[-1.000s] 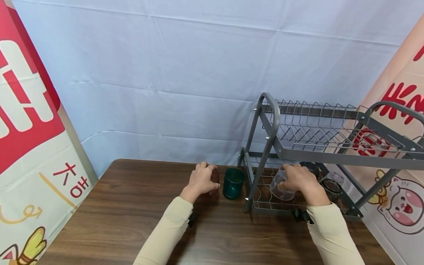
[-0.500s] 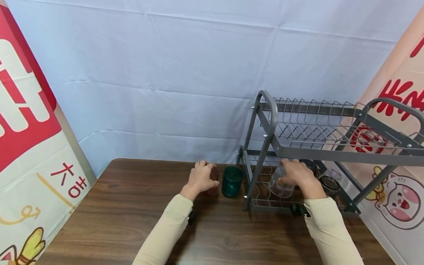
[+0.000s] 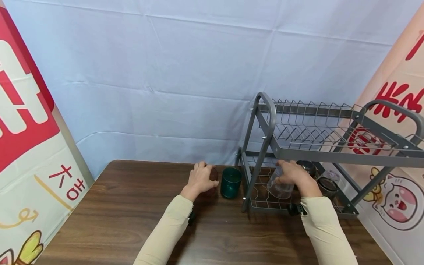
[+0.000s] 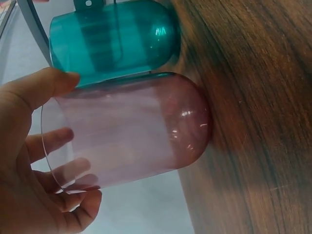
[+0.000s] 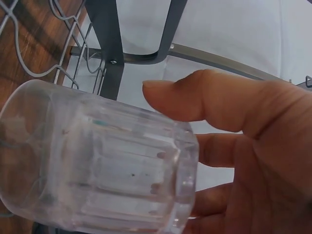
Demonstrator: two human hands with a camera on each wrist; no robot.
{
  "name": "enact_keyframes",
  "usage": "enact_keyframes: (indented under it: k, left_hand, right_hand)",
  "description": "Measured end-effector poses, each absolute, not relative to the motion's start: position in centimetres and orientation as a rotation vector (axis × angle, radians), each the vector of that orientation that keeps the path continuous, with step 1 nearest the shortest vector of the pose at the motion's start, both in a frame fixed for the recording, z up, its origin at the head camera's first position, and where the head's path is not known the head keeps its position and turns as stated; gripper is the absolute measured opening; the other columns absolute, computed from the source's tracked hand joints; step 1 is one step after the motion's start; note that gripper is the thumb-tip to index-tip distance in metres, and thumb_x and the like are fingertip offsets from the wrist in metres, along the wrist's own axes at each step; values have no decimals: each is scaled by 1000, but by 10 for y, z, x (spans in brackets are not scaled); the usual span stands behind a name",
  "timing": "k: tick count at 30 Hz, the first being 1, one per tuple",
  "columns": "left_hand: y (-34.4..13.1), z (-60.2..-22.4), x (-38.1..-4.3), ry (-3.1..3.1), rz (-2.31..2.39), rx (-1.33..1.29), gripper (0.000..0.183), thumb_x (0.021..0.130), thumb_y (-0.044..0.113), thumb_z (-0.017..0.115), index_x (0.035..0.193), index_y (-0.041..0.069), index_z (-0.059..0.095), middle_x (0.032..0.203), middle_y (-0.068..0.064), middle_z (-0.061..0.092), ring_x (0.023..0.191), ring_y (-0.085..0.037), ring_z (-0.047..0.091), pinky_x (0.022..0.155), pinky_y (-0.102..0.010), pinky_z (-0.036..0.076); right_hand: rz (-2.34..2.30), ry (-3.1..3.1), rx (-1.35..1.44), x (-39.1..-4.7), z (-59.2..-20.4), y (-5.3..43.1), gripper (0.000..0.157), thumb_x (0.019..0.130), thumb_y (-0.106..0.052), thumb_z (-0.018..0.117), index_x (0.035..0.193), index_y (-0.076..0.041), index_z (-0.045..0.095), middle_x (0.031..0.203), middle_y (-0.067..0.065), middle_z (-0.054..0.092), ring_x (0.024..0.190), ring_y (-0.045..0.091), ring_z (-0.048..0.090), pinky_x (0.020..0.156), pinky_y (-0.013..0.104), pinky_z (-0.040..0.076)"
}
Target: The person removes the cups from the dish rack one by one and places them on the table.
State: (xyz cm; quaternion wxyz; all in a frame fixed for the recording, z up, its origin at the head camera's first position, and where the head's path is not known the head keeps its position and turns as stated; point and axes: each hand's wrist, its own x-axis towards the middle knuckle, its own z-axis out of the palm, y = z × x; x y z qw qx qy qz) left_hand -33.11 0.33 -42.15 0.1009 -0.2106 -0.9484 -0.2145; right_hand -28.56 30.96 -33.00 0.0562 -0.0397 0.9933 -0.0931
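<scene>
A pink see-through glass [image 4: 131, 136] stands upright on the wooden table, largely behind my left hand [image 3: 200, 179] in the head view. My left thumb and fingers curl round its rim. Touching or nearly touching it is a teal glass [image 3: 230, 183], also upright. On the right, my right hand [image 3: 293, 175] grips a clear ridged glass [image 5: 112, 161] by its thick base. That glass is upside down, its mouth at the wire of the rack's lower shelf; whether it touches the wire I cannot tell.
A grey two-tier dish rack [image 3: 324, 154] stands at the right, its upper shelf above my right hand. Dark glasses [image 3: 328, 187] sit on the lower shelf beyond that hand. A pale cloth [image 3: 149, 92] hangs behind the table [image 3: 132, 213].
The head view has shifted slightly. Both hands and the glasses keep nearly the same places.
</scene>
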Motion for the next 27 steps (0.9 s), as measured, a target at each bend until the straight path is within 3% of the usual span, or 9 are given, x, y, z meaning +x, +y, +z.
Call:
enact_keyframes:
  k: [11,18,27]
  left_hand:
    - [2,-426,-333,-2772,-675,-629,60,79,35,72,130,10,54,118,-16,46,101,-33,42,78,-48,42]
    - [2,-426,-335,-2790,-655,-636,62,79,38,71,132,11,52,120,-16,45,104,-32,41,80,-47,43]
    - [-6,-410,-327,-2818,-604,-684,68,78,44,71,134,12,50,134,-21,38,118,-39,37,89,-51,38]
  right_hand:
    - [-290,3062,-119,-288,-338,310,61,73,-11,74,125,7,49,115,33,49,102,47,42,72,52,41]
    - [-306,3052,-93,-289,-337,310,60,74,-10,74,125,6,48,117,35,46,105,52,40,73,53,40]
    - [-375,3029,-251,-287,-330,315,57,72,-10,74,122,7,53,113,33,51,103,48,45,68,47,44]
